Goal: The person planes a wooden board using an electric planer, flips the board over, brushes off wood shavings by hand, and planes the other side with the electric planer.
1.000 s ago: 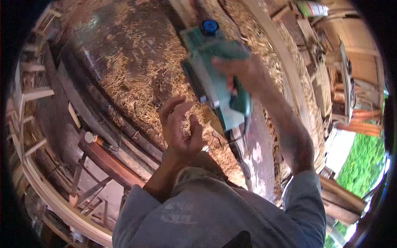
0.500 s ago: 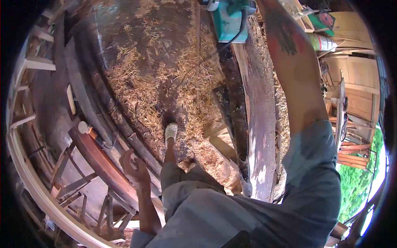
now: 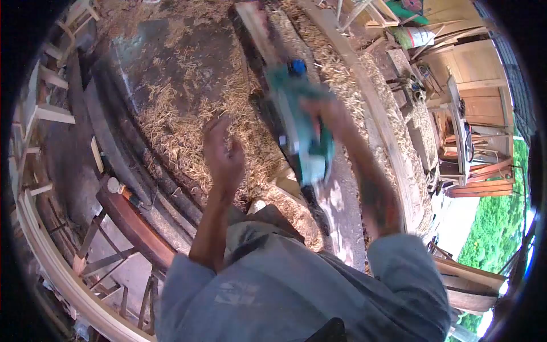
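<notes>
A green power planer (image 3: pixel 296 108) with a blue knob lies along a long wooden plank (image 3: pixel 336 205), near the middle of the view. My right hand (image 3: pixel 329 117) is wrapped round its rear handle; both are blurred by motion. To the left, over the shavings and apart from the tool, my left hand (image 3: pixel 223 151) is raised in the air. Its fingers are partly curled and smeared, with no object visible in them. Bare wood (image 3: pixel 254 25) shows on the plank beyond the planer's front.
Wood shavings (image 3: pixel 171 114) cover the floor. Dark curved boards (image 3: pixel 119 119) and a reddish beam (image 3: pixel 137 228) stand at the left. A pale long board (image 3: pixel 376 108) runs at the right, near wooden panels (image 3: pixel 484 102). A light shoe (image 3: pixel 258 205) shows below.
Since half a second ago, the planer and my right hand have come back from the top edge towards my body. My left hand has moved up and to the right.
</notes>
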{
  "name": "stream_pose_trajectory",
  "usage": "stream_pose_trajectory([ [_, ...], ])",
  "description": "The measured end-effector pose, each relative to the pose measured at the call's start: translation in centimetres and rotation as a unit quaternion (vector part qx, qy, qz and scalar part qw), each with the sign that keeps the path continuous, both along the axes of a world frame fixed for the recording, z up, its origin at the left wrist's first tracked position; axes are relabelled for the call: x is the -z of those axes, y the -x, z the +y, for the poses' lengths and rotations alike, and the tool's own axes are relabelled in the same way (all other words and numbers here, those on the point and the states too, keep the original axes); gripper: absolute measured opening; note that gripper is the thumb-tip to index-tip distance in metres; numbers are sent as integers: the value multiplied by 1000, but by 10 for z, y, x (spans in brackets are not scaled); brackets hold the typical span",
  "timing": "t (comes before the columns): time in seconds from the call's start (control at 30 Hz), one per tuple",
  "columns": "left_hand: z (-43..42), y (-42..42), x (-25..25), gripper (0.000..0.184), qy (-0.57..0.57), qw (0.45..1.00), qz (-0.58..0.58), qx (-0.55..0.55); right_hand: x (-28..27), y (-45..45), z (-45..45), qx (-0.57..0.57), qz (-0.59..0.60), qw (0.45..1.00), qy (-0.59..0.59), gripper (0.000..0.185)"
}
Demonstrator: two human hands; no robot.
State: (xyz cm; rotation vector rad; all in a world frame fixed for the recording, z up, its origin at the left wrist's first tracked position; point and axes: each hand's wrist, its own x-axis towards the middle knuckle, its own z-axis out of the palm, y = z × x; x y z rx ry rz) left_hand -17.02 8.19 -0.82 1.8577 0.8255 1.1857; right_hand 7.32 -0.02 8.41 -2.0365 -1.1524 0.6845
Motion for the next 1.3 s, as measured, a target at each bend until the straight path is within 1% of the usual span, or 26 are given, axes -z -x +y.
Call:
stream_pose_trajectory([
  [0.03, -14, -24, -1, 37, -33, 998, -23, 48, -17, 39, -55, 73, 128, 988, 51, 41],
  [0.1, -59, -71, -13, 38, -30, 980, -81, 181, -11, 72, -147, 98, 120, 981, 113, 37],
  [0.13, -91, -83, -22, 40, -38, 972, -35, 227, -7, 89, -193, 119, 126, 973, 152, 35],
  [0.17, -126, -95, -19, 40, -33, 953, -63, 294, -3, 104, -236, 143, 139, 960, 197, 33],
  [0.23, -201, -92, 2, 46, -20, 891, -6, 454, 0, 133, -317, 188, 165, 931, 266, 29],
  [0.27, -236, -87, 14, 46, 16, 836, -22, 548, 1, 147, -350, 202, 174, 922, 280, 35],
  [0.33, -281, -66, 17, 44, -36, 782, -8, 623, 5, 177, -410, 199, 149, 959, 134, 48],
  [0.37, -287, -68, 17, 44, -34, 781, -7, 624, 2, 182, -422, 209, 153, 957, 129, 55],
  [0.43, -293, -65, 15, 40, 60, 703, -19, 708, -16, 180, -428, 221, 221, 872, 376, 54],
  [0.5, -286, -72, 15, 35, 90, 699, -27, 709, -28, 171, -403, 203, 193, 906, 318, 53],
  [0.53, -276, -75, 15, 34, 109, 734, -45, 669, -35, 161, -383, 187, 187, 909, 323, 53],
  [0.57, -262, -79, 16, 33, 128, 768, -60, 625, -44, 150, -355, 193, 200, 867, 413, 50],
  [0.6, -242, -86, 12, 33, 141, 761, -57, 631, -38, 143, -341, 197, 219, 884, 362, 49],
  [0.63, -217, -96, 4, 34, 133, 791, -35, 596, -31, 136, -327, 201, 236, 899, 310, 49],
  [0.67, -193, -105, -1, 35, 124, 820, -13, 559, -30, 127, -305, 193, 234, 904, 301, 51],
  [0.7, -171, -114, -2, 35, 134, 814, -14, 565, -30, 115, -278, 186, 229, 911, 289, 52],
  [0.73, -148, -124, -2, 35, 158, 826, -2, 542, -44, 96, -239, 172, 245, 874, 382, 54],
  [0.83, -73, -155, -2, 35, 175, 851, -1, 495, -46, 64, -157, 178, 237, 899, 322, 51],
  [0.97, 36, -195, 1, 34, 161, 882, -7, 443, -47, 19, -42, 176, 248, 877, 372, 49],
  [1.0, 65, -205, -2, 34, 161, 884, -7, 438, -36, 14, -25, 173, 220, 923, 265, 49],
  [1.03, 95, -215, -7, 32, 161, 893, -5, 420, -27, 8, -3, 167, 220, 924, 265, 49],
  [1.1, 155, -238, -4, 29, 134, 913, -10, 386, -8, -11, 51, 187, 187, 956, 128, 48],
  [1.17, 214, -261, -3, 29, 108, 932, -1, 347, -13, -42, 114, 150, 222, 936, 229, 35],
  [1.2, 243, -272, -7, 29, 108, 940, 11, 323, -10, -54, 144, 136, 200, 946, 216, 35],
  [1.27, 301, -291, -2, 25, -9, 955, -19, 295, -4, -74, 201, 111, 164, 968, 152, 32],
  [1.3, 327, -301, 2, 26, 53, 954, -7, 295, -3, -82, 229, 100, 152, 978, 100, 28],
])
